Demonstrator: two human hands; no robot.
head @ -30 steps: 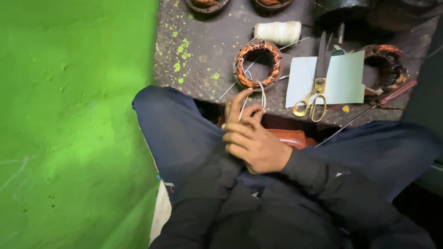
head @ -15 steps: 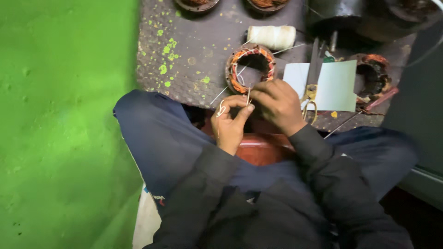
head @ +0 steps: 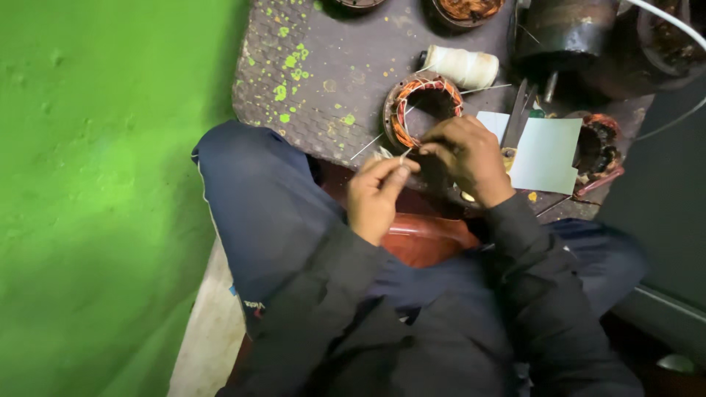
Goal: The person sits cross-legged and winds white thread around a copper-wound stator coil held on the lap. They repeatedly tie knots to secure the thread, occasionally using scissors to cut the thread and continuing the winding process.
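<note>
The dark, green-speckled work board [head: 316, 88] ends at its near edge just above the person's knees, and both hands work right at that edge. To the left a bright green wall [head: 95, 198] closes in beside the left leg, leaving only a narrow strip of pale floor [head: 206, 338] there. The far left part of the board is bare, speckled surface; the right part is crowded.

The left hand [head: 375, 195] is nearly closed, thumb and forefinger pinched on a thin white thread [head: 365, 147] that runs up and left across the board's near edge. The right hand [head: 467, 158] is curled, fingertips bunched at the near rim of the motor stator [head: 423, 110], a metal ring with copper-coloured windings lying flat on the board; whether it grips the thread or only presses the winding cannot be told.

Just beyond the stator lies a spool of white thread [head: 462, 66] on its side. Right of the right hand sits a pale sheet of paper [head: 548, 154], partly over dark scissors [head: 518, 117]. A second wound stator [head: 599, 143] lies at the board's right edge, and a dark metal motor housing [head: 562, 33] stands at the far right. A reddish-brown stool [head: 426, 239] shows between the thighs.
</note>
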